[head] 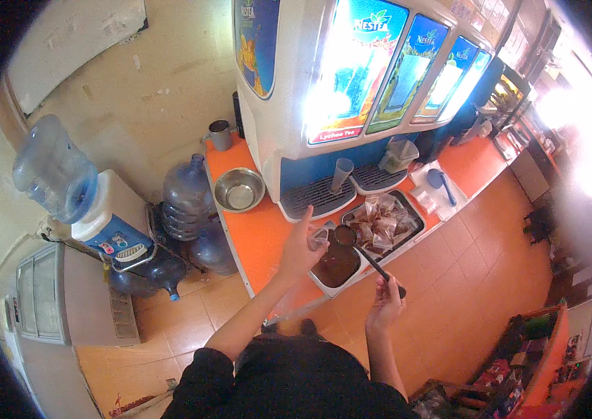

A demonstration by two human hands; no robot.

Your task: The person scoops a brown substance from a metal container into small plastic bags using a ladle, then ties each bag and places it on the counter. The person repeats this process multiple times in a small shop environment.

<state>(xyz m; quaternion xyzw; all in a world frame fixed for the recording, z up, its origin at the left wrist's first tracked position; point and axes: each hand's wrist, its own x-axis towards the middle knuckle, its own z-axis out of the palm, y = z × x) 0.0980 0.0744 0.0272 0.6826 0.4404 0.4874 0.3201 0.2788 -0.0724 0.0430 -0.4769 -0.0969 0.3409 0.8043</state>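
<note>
My left hand [298, 250] holds a small clear plastic bag [318, 239] with its mouth spread, thumb or finger pointing up. In my right hand [385, 306] is the black handle of a ladle [346, 235]. The ladle's round bowl, dark with brown sauce, is right beside the bag. Below both lies a rectangular metal pan [333, 293] with brown sauce [335, 267] in it. Next to that pan stands a metal tray [421, 222] heaped with several small clear bags of brown sauce [384, 226].
A Nestea drink dispenser [288, 125] stands behind the pans on the orange counter [246, 235]. A steel bowl [239, 190], a grey mug [220, 135] and a blue scoop [442, 183] are also there. At left are a water dispenser [115, 220] and several large water bottles [186, 194].
</note>
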